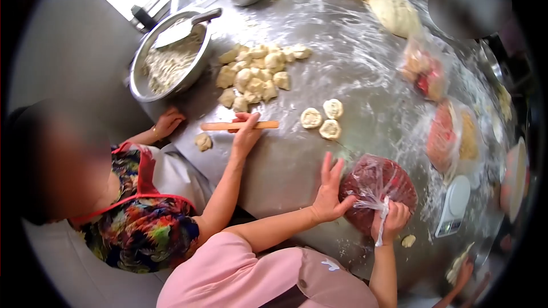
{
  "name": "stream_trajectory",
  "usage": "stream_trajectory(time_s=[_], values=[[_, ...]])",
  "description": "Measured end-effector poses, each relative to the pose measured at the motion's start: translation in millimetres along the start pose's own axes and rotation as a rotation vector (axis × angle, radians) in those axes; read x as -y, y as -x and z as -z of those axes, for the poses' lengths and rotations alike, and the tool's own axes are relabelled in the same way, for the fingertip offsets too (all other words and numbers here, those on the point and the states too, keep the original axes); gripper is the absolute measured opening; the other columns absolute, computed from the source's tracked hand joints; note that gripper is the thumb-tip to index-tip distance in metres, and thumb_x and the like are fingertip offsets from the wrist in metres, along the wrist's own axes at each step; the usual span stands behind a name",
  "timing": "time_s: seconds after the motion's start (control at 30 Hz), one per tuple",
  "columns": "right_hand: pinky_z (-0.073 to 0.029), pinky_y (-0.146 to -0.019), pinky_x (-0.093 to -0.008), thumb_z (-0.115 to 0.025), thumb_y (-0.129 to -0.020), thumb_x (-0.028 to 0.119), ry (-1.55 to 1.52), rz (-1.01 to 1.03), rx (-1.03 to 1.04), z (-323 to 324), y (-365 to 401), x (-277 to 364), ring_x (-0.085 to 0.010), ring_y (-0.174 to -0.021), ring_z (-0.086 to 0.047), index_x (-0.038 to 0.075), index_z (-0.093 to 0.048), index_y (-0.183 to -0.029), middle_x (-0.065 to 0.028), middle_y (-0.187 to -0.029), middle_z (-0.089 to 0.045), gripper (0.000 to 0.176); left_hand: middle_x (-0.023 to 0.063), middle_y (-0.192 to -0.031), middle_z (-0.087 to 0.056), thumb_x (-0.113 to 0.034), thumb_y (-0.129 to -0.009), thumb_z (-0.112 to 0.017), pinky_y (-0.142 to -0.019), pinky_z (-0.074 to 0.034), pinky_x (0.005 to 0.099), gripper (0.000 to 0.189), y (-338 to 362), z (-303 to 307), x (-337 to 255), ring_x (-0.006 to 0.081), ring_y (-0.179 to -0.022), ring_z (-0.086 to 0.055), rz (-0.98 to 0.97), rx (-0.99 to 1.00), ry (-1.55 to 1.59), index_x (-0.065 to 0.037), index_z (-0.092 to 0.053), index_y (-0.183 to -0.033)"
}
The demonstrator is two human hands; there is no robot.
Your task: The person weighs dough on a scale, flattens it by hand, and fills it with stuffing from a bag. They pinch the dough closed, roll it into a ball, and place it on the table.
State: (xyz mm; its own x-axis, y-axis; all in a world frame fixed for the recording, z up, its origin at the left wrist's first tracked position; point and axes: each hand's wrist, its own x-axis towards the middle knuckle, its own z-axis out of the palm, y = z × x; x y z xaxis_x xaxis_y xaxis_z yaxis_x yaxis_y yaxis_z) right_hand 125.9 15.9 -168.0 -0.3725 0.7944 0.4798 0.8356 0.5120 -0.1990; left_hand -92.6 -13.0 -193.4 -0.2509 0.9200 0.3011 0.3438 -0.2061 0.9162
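Note:
A clear plastic bag (379, 179) full of dark red filling sits on the metal table, its neck gathered and twisted. My right hand (391, 221) is closed around that neck, with the loose end hanging below the fingers. At the bag's left side is my left hand (332, 193), fingers spread, the thumb at or close to the plastic; whether it touches is hard to tell. Three round flattened dough pieces (330, 129) lie just beyond my left hand. A small scrap of dough (408, 241) rests to the right of my right hand.
At left, a co-worker's hand (246, 131) holds a wooden rolling pin (214, 126). Beyond are a dough-piece pile (251, 74) and a flour bowl (138, 82) with a scraper (174, 33). Filled bags (442, 137), a scale (456, 197) and a large dough lump (394, 12) stand right.

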Motion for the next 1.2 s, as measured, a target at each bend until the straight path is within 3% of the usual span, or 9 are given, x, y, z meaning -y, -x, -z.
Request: stream_trajectory(time_s=[0.1,0.2,0.4,0.43,0.53,0.57,0.7,1.03,1.2], values=[[-0.042,-0.078,-0.0452,-0.067,-0.082,0.021,0.015,-0.017,0.018,-1,-4,5,-0.0348,-0.084,-0.055,0.003,-0.062,-0.099,-0.0126,-0.088,-0.056,0.025,0.0195,-0.156,0.022,-0.025,-0.091,-0.062,-0.113,-0.029,0.0471,0.091,0,-8,10,0.0398,-0.142,-0.025,0.194,-0.302,0.544,-0.004,0.002,-0.153],[-0.042,-0.079,-0.045,-0.066,-0.084,0.024,0.016,-0.017,0.028,1,-7,8,-0.0351,-0.085,-0.054,0.003,-0.062,-0.1,-0.0135,-0.089,-0.057,0.027,0.0156,-0.155,0.028,-0.021,-0.094,-0.057,-0.112,-0.031,0.048,0.09,0,-5,11,0.0378,-0.143,-0.023,0.22,-0.286,0.589,-0.004,0.01,-0.152],[-0.042,-0.078,-0.0448,-0.067,-0.085,0.025,-0.002,-0.017,-0.008,-1,-4,6,-0.0347,-0.086,-0.055,0.003,-0.062,-0.099,-0.0131,-0.09,-0.057,0.027,0.0178,-0.155,0.027,-0.018,-0.094,-0.056,-0.111,-0.033,0.0463,0.088,3,-9,14,0.0387,-0.144,-0.021,0.215,-0.264,0.504,-0.004,0.009,-0.152],[-0.042,-0.078,-0.0448,-0.067,-0.085,0.025,0.002,-0.005,-0.018,0,-5,6,-0.0344,-0.085,-0.055,0.002,-0.062,-0.099,-0.013,-0.089,-0.058,0.027,0.0145,-0.157,0.024,-0.021,-0.096,-0.056,-0.111,-0.032,0.0454,0.087,3,-10,13,0.0354,-0.143,-0.025,0.206,-0.276,0.482,-0.007,0.008,-0.153],[-0.042,-0.077,-0.0447,-0.067,-0.085,0.026,0.004,0.01,-0.036,-1,-4,4,-0.0345,-0.085,-0.056,0.003,-0.062,-0.099,-0.0129,-0.089,-0.058,0.028,0.0166,-0.159,0.017,-0.01,-0.094,-0.055,-0.11,-0.034,0.0434,0.082,2,-9,11,0.0335,-0.141,-0.031,0.202,-0.173,0.448,-0.006,0.002,-0.154],[-0.042,-0.077,-0.0449,-0.067,-0.085,0.026,-0.013,0.013,-0.034,1,-6,5,-0.0345,-0.086,-0.056,0.004,-0.061,-0.099,-0.0125,-0.089,-0.058,0.027,0.0186,-0.16,0.007,-0.002,-0.092,-0.054,-0.109,-0.037,0.0407,0.077,2,-10,8,0.0315,-0.136,-0.039,0.174,-0.175,0.377,-0.004,-0.008,-0.154],[-0.041,-0.073,-0.0448,-0.069,-0.082,0.025,-0.003,0.033,-0.053,-3,-2,-3,-0.0335,-0.084,-0.055,0.005,-0.061,-0.097,-0.0111,-0.087,-0.057,0.027,0.0282,-0.156,-0.008,-0.009,-0.09,-0.06,-0.099,-0.047,0.0384,0.071,1,-18,4,0.0327,-0.119,-0.056,0.092,-0.274,0.222,0.004,-0.023,-0.149],[-0.042,-0.066,-0.0438,-0.066,-0.086,0.019,-0.111,0.069,-0.164,-6,-5,-10,-0.034,-0.074,-0.053,0.002,-0.056,-0.09,-0.0133,-0.079,-0.052,0.021,0.0237,-0.149,-0.031,-0.024,-0.089,-0.064,-0.095,-0.048,0.0389,0.07,5,-20,-6,0.0327,-0.109,-0.06,0.032,-0.125,0.0,0.002,-0.032,-0.144],[-0.043,-0.065,-0.0466,-0.065,-0.088,0.016,-0.299,-0.067,-0.17,1,-13,-9,-0.0392,-0.074,-0.053,0.001,-0.053,-0.086,-0.0164,-0.079,-0.051,0.019,0.0257,-0.144,-0.037,-0.031,-0.088,-0.065,-0.103,-0.041,0.0417,0.072,4,-21,-9,0.0399,-0.122,-0.05,-0.076,-0.018,-0.146,0.002,-0.032,-0.143]])
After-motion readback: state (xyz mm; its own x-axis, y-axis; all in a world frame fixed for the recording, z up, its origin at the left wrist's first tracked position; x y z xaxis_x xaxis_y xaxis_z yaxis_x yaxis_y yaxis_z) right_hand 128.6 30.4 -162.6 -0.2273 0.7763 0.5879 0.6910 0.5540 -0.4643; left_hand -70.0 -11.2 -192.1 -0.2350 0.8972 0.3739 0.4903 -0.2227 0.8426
